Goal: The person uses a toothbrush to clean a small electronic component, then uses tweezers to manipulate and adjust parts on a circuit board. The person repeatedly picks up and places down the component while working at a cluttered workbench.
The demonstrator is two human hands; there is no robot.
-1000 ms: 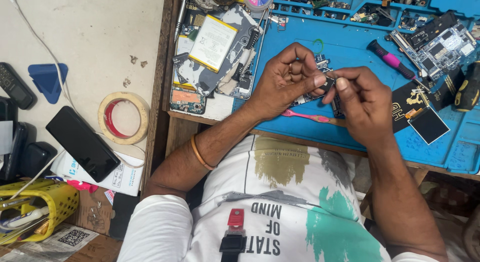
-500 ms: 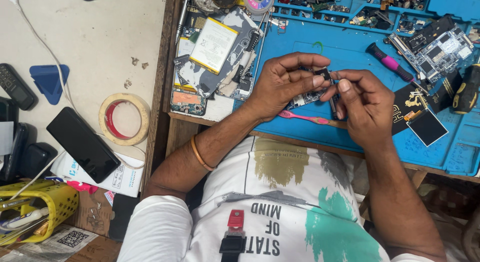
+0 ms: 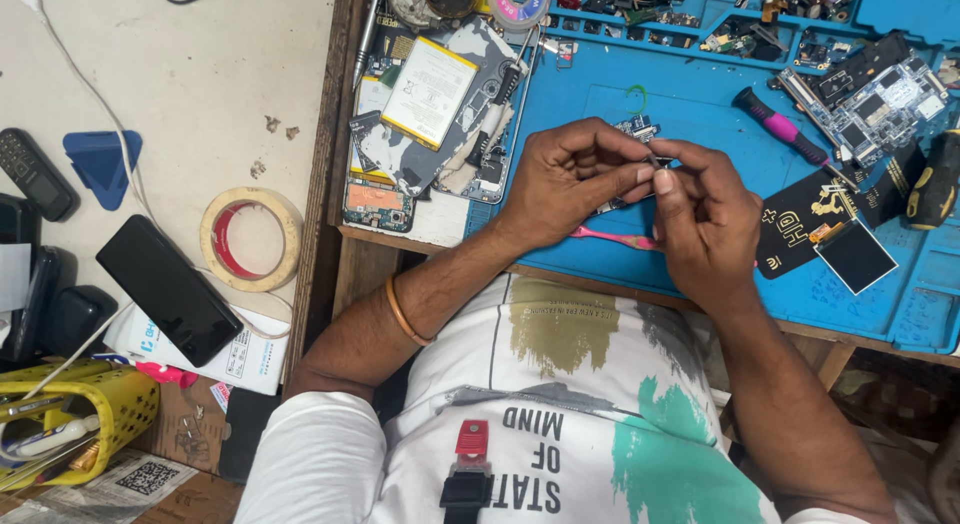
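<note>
While both hands pinch a tiny part [image 3: 652, 167] just above the blue mat [image 3: 700, 114], grip looks marginal. Left hand [image 3: 570, 179] and right hand [image 3: 705, 219] meet fingertip to fingertip; a slip likely drops it among the clutter.

Small dark electronic part [image 3: 652, 164], pinched between fingertips of both hands, held above blue work mat [image 3: 700, 94]

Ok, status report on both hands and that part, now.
Left hand and right hand both pinching a small dark part over the blue mat. Pink tool lying beneath them. Nothing blocking.
</note>
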